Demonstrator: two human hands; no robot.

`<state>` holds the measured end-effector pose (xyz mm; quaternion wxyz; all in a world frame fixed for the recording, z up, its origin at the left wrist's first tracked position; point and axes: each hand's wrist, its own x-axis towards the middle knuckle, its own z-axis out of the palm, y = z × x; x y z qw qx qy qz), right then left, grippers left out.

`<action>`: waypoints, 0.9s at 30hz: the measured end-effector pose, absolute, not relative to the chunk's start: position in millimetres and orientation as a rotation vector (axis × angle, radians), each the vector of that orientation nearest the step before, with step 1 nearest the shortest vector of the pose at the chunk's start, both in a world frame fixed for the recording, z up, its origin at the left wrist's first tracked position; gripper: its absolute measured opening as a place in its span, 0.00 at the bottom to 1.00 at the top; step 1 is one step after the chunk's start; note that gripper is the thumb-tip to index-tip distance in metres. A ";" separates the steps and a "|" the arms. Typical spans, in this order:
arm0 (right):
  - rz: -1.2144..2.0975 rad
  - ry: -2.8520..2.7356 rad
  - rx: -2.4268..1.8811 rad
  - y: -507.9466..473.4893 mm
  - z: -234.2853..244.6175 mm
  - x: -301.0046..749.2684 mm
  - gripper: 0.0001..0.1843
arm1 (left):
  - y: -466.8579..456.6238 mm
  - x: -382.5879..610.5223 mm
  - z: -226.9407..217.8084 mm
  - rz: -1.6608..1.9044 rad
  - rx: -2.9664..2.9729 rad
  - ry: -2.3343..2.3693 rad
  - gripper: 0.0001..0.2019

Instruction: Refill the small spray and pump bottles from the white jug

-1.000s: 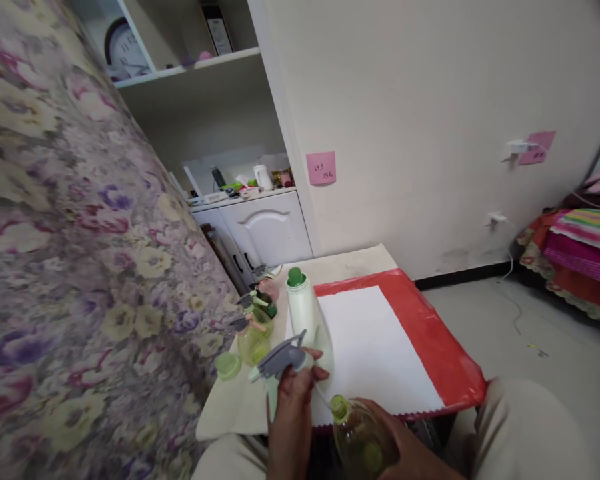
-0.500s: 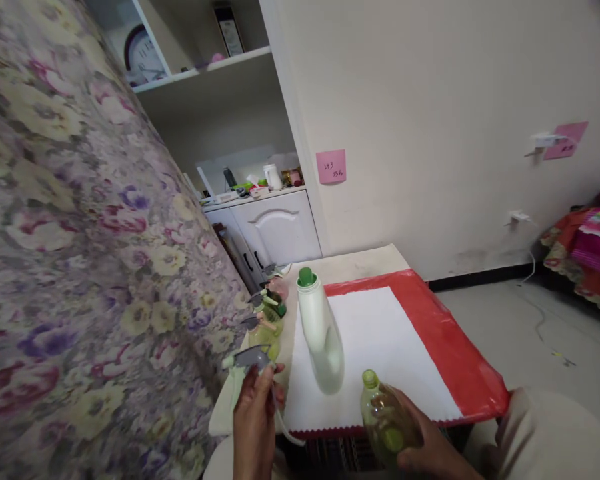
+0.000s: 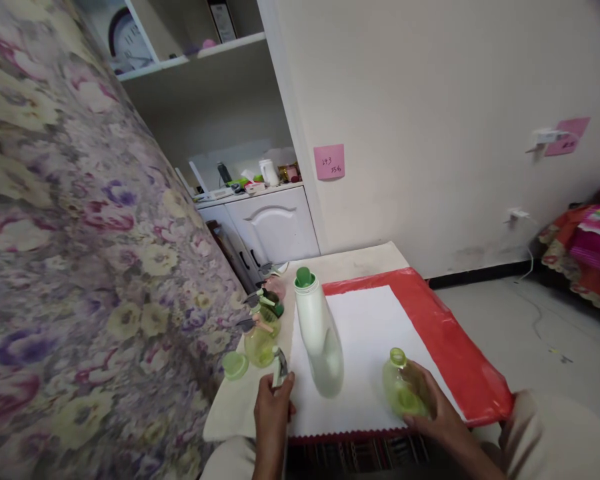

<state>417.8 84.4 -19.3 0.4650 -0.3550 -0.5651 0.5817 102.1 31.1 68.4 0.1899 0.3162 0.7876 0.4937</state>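
Note:
My left hand (image 3: 274, 403) is closed around a spray nozzle (image 3: 280, 363), held low over the table's left side; its tube is hidden. My right hand (image 3: 433, 403) grips a clear green bottle (image 3: 406, 390) by its side, over the front right of the white sheet (image 3: 370, 333). The bottle's mouth is uncovered and faces up. Between my hands stands a tall pale green jug (image 3: 323, 343), with a dark green piece (image 3: 304, 277) at its opening. A light green cap (image 3: 235, 365) lies left of my left hand.
Several spray bottles, among them a yellow-green one (image 3: 259, 343) and a pink one (image 3: 275, 287), line the table's left edge. Red covering (image 3: 445, 340) borders the sheet. A floral curtain (image 3: 105, 267) hangs close on the left, and a wall (image 3: 430, 133) rises behind.
My left hand has moved right and turned the spray nozzle. My right hand has brought the green bottle up and right, over the sheet, more upright. The light green cap has come into view.

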 end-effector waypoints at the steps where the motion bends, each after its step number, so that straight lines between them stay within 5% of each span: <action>1: 1.391 -1.406 -0.912 84.9 -20.8 417.4 0.47 | 35.8 97.9 64.0 1.341 0.910 2.287 0.24; 10: 1.225 -1.540 -1.083 78.6 -14.3 413.8 0.44 | 63.1 88.3 34.6 1.036 1.046 2.590 0.15; 27: 1.020 -1.591 -1.267 106.6 -2.9 398.9 0.42 | 57.3 97.3 46.1 0.401 1.172 2.803 0.17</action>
